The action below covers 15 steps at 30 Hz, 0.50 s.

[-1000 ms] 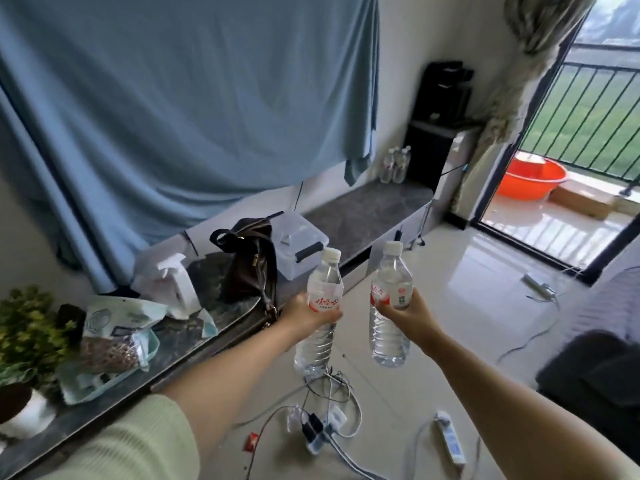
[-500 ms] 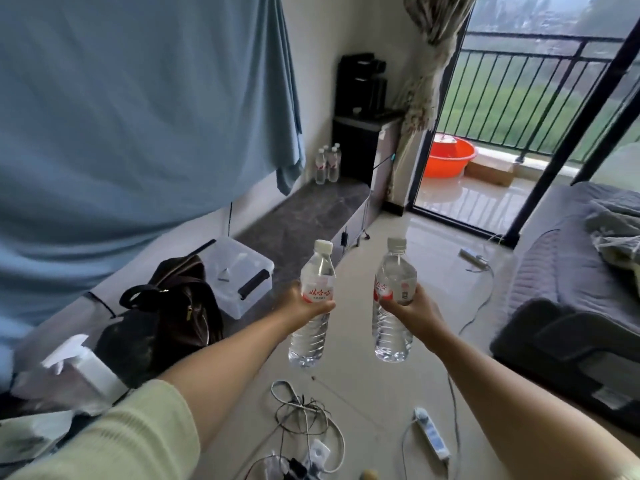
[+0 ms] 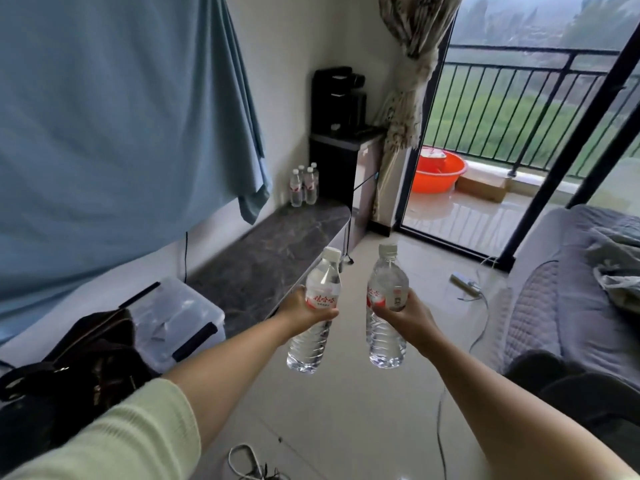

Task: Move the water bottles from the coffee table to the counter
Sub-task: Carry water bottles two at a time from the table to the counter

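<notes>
Your arms reach forward over the floor, carrying one water bottle each toward the counter. Your left hand wraps its bottle at the label; your right hand wraps the second bottle likewise, both upright. Beyond, the dark counter already holds more bottles at its far end.

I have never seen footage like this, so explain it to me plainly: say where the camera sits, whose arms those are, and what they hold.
There is no machine: a person wears one wide-angle camera on the head, looking forward and down, so the arms are the person's own. The left hand grips one water bottle and the right hand grips a second bottle, both upright over the floor. Along the wall runs a dark stone counter. At its far end stand more bottles; nearer lie a clear plastic box and a dark handbag.
</notes>
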Available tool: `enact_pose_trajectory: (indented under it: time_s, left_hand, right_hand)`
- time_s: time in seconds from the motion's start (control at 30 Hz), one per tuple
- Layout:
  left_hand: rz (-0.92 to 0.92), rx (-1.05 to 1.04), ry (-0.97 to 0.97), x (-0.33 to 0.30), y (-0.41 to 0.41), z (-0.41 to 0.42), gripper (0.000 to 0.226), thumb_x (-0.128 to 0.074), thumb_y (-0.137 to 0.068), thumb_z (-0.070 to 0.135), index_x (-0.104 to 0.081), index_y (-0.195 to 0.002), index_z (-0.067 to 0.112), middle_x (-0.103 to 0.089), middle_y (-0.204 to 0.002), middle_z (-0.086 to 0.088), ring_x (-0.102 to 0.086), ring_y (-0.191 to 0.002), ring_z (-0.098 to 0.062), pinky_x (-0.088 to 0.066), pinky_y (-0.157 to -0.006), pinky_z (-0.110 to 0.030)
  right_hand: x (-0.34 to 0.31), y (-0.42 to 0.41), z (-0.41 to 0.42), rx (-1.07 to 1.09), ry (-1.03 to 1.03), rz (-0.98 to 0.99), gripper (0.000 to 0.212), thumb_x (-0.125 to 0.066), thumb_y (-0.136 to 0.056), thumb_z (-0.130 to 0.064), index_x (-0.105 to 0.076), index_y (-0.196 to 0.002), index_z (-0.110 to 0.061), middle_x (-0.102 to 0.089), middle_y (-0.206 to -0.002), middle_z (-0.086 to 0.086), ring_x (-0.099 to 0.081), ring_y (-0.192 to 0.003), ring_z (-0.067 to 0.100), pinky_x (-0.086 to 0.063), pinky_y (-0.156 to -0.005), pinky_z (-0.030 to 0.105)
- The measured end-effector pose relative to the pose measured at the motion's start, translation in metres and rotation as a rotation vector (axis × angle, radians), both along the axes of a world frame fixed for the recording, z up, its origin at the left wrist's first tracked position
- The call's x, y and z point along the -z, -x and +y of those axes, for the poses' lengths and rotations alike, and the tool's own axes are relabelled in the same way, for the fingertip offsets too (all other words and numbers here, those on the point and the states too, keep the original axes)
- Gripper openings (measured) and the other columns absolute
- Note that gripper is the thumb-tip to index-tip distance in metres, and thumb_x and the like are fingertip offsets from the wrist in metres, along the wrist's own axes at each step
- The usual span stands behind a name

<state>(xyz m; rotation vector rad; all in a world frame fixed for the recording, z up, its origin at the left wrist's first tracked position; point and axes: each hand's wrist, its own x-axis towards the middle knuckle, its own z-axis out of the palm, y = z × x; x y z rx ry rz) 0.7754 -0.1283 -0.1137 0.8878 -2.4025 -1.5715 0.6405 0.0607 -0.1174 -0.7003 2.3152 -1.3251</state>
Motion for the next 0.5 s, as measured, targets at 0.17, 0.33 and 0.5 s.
enact_pose_trajectory:
  time_s: [0.17,0.33,0.5]
  left_hand:
    - [0.039,-0.046,0.010,-0.008,0.094,-0.006,0.032,-0.085,-0.069,0.029,-0.069,-0.095,0.020,-0.072,-0.088,0.002,-0.068,-0.085,-0.014,-0.054,-0.076,-0.025]
    - [0.056,-0.036,-0.004,-0.009,0.162,-0.010,0.022,-0.084,-0.066,0.038,-0.069,-0.077,0.028,-0.072,-0.076,0.012,-0.067,-0.073,-0.001,-0.052,-0.066,-0.018]
    - [0.061,-0.040,-0.038,-0.002,0.216,-0.038,0.029,-0.085,-0.067,0.034,-0.066,-0.087,0.028,-0.072,-0.086,0.008,-0.068,-0.083,-0.011,-0.053,-0.077,-0.027]
  right_hand:
    - [-0.015,0.098,-0.009,0.013,-0.006,0.048,0.038,-0.074,-0.076,-0.042,-0.060,-0.108,-0.025,-0.071,-0.095,-0.003,-0.066,-0.091,0.018,-0.054,-0.084,0.039]
    - [-0.018,0.162,-0.026,0.034,-0.007,0.051,0.043,-0.074,-0.077,-0.043,-0.059,-0.111,-0.022,-0.070,-0.098,0.000,-0.066,-0.090,0.018,-0.054,-0.083,0.039]
    - [-0.007,0.211,-0.055,-0.011,-0.012,0.030,0.044,-0.075,-0.076,-0.042,-0.060,-0.112,-0.022,-0.071,-0.098,-0.002,-0.066,-0.090,0.015,-0.055,-0.083,0.036]
